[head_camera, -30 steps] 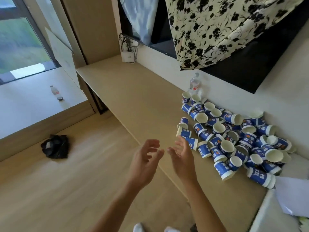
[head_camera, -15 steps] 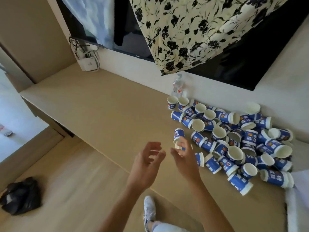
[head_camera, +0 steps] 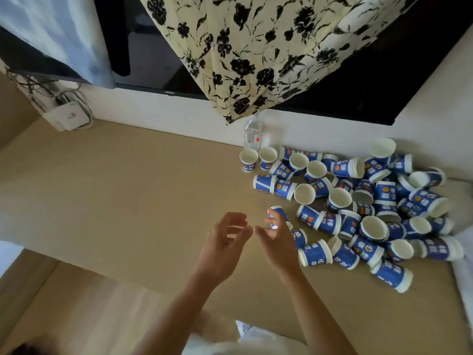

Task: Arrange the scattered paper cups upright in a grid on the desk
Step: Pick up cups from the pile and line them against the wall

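Note:
Several blue-and-white paper cups [head_camera: 358, 201] lie in a loose heap on the right part of the beige desk [head_camera: 128, 188], most on their sides. Two cups [head_camera: 248, 160] stand upright side by side at the heap's far left corner. My left hand [head_camera: 225, 242] hovers over the desk with its fingers loosely curled, holding nothing. My right hand [head_camera: 277, 242] is beside it, palm facing left, at the heap's near left edge. A single cup [head_camera: 281, 212] sits just behind its fingertips and is partly hidden. I cannot tell if the fingers touch it.
A clear water bottle [head_camera: 252, 134] stands against the wall behind the upright cups. A white box with cables [head_camera: 67, 116] sits at the desk's far left. A floral cloth [head_camera: 256, 47] hangs over a dark screen [head_camera: 358, 85]. Wooden floor lies below the desk edge.
The view has swung right and closer to the desk. Both hands have moved forward over the desk, and my right hand now reaches the nearest cups of the heap.

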The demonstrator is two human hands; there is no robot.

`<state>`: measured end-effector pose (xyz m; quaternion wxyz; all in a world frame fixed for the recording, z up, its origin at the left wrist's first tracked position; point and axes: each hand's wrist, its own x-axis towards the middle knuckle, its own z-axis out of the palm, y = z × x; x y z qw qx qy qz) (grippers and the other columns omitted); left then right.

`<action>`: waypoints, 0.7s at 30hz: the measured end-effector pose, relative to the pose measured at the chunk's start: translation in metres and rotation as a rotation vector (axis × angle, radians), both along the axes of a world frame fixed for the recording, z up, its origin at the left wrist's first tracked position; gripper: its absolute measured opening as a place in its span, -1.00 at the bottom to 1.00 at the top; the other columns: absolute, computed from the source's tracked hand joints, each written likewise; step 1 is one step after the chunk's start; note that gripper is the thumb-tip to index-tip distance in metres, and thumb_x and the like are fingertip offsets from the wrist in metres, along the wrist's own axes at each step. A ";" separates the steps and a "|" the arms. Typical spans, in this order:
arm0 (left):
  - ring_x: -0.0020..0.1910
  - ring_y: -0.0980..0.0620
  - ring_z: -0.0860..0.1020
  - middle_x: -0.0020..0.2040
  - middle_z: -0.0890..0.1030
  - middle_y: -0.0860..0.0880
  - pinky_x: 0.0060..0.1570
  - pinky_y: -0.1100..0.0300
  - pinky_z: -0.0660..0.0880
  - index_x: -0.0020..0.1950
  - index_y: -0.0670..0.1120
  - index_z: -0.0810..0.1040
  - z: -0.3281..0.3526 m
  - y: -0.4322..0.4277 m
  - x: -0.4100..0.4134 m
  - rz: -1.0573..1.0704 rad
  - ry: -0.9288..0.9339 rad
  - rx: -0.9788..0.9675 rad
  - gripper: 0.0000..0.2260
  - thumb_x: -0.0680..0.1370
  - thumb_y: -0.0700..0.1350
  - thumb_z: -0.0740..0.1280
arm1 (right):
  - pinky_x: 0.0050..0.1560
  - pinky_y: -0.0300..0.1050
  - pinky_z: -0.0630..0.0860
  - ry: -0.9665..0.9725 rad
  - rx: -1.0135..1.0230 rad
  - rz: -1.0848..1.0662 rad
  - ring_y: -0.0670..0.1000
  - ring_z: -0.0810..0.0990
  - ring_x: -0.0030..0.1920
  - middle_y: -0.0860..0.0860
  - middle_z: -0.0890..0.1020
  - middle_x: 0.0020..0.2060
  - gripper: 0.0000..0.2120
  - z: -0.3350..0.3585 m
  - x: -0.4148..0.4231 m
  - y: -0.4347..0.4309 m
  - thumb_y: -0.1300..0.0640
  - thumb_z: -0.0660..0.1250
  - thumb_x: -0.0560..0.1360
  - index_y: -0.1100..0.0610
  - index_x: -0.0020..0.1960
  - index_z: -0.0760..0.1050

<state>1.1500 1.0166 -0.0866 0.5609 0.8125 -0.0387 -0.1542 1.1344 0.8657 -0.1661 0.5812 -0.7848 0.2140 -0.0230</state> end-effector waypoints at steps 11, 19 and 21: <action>0.00 0.26 0.60 0.07 0.64 0.10 -0.14 0.49 0.44 0.16 0.01 0.58 -0.014 0.056 0.099 -0.440 0.046 0.004 -0.85 0.59 -0.07 0.36 | 0.01 -0.22 0.50 0.107 0.034 -0.479 -0.17 0.60 0.03 0.00 0.56 0.22 -0.44 -0.018 0.026 0.084 0.02 0.42 0.55 0.01 0.49 0.32; -0.03 0.29 0.59 0.04 0.63 0.12 -0.10 0.46 0.45 0.15 0.03 0.59 -0.015 0.092 0.129 -0.585 0.080 -0.015 -0.85 0.59 -0.04 0.37 | -0.08 -0.31 0.44 0.171 -0.044 -0.639 -0.06 0.59 0.04 0.09 0.58 0.26 -0.51 -0.019 0.035 0.116 0.07 0.44 0.54 0.15 0.41 0.42; -0.05 0.29 0.59 0.03 0.63 0.12 -0.11 0.47 0.44 0.16 0.02 0.59 -0.015 0.096 0.135 -0.582 0.084 -0.018 -0.85 0.59 -0.04 0.37 | 0.03 -0.24 0.40 0.188 -0.091 -0.640 -0.04 0.56 0.11 0.10 0.56 0.28 -0.50 -0.018 0.044 0.106 0.10 0.44 0.54 0.18 0.42 0.41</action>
